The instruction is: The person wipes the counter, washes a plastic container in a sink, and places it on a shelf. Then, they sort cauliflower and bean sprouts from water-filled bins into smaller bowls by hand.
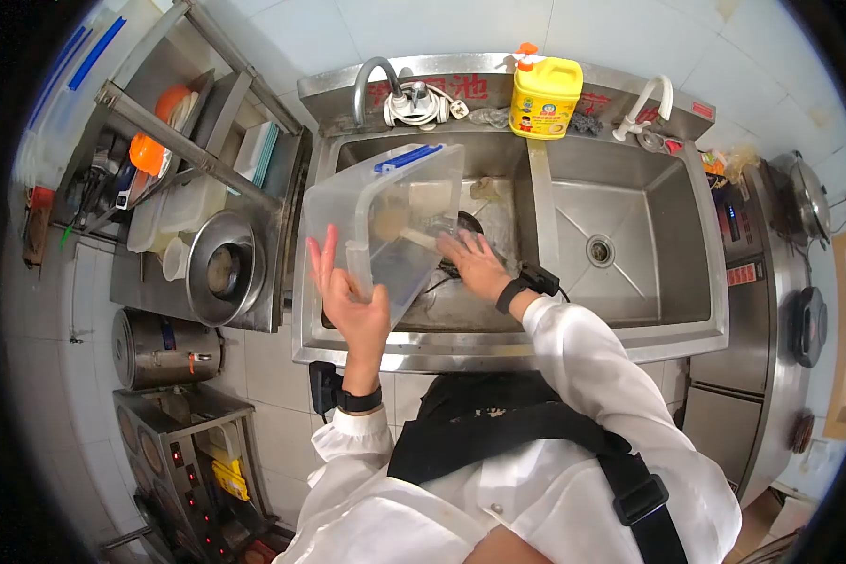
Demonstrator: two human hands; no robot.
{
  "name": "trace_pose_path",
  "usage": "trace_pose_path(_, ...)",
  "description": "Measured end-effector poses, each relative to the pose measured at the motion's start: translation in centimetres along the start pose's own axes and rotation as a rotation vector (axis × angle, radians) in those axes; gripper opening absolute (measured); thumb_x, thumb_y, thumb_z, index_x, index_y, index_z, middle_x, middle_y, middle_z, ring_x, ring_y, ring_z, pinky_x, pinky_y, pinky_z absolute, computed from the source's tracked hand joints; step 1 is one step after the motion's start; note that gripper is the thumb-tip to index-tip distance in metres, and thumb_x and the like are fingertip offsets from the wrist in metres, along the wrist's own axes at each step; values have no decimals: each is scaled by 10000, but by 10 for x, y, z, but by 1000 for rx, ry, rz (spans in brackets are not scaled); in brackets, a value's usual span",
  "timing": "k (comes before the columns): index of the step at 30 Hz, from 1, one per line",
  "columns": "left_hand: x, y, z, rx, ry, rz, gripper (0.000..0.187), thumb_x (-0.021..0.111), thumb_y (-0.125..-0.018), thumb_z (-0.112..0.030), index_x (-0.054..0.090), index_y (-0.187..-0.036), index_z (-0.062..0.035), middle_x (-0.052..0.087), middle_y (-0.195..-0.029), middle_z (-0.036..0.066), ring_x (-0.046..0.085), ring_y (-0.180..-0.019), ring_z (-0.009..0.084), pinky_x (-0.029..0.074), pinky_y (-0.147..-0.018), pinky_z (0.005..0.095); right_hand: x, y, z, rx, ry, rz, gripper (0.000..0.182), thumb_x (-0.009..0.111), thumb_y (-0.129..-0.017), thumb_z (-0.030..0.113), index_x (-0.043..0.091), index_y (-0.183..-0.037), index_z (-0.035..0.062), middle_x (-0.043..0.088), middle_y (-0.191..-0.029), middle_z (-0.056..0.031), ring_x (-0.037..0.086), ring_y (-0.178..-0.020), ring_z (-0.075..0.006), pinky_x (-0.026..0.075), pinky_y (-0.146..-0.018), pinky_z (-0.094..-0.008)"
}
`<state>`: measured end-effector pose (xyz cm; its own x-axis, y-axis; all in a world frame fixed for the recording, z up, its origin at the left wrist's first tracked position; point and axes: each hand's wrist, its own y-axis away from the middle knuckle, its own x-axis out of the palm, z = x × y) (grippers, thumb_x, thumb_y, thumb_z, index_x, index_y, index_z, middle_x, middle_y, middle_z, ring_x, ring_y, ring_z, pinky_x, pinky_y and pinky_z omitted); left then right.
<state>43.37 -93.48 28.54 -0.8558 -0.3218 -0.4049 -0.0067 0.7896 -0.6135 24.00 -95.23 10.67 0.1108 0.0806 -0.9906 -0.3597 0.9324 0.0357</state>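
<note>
A clear plastic container (334, 211) with a blue clip on its rim is tilted over the left sink basin (508, 174). My left hand (351, 296) grips its near left edge, thumb and index finger pinched and the other fingers raised. Beside the container's right part is my right hand (477, 268), fingers closed around a pale, brush-like thing (421, 239) that shows against the container. Some dark object (470, 224) lies in the basin behind my right hand, partly hidden.
A yellow bottle (545, 99) stands behind the basins, between a grey faucet (371, 80) and a white faucet (650, 105). The right basin (630, 211) has a drain. On the left, a steel bowl (226, 268) sits near shelves of containers.
</note>
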Motion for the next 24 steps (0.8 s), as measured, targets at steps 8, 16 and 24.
trace_pose_path(8,11,22,3,281,-155,154,274,520,-523,82,291,-564,-62,488,-1279,87,221,-1312,394,-22,-1042,550,11,29,-3,131,-149,118,509,550,-762,170,425,-1238,40,298,-1358,-150,254,-1248,-391,269,-961,-544)
trace_pose_path(16,10,19,16,447,-265,128,245,524,-522,27,306,-562,-77,551,-1203,101,293,-1279,391,17,-1053,537,51,117,-20,-72,-357,401,243,559,-734,293,664,-819,91,633,-943,-105,598,-828,-301,467,-733,-440)
trace_pose_path(24,37,29,51,608,-333,276,88,456,-706,-59,393,-655,-25,484,-1260,167,305,-1257,411,56,-1041,565,47,156,-6,153,-401,287,274,536,-731,175,592,-964,42,574,-885,-159,547,-926,-333,449,-786,-431)
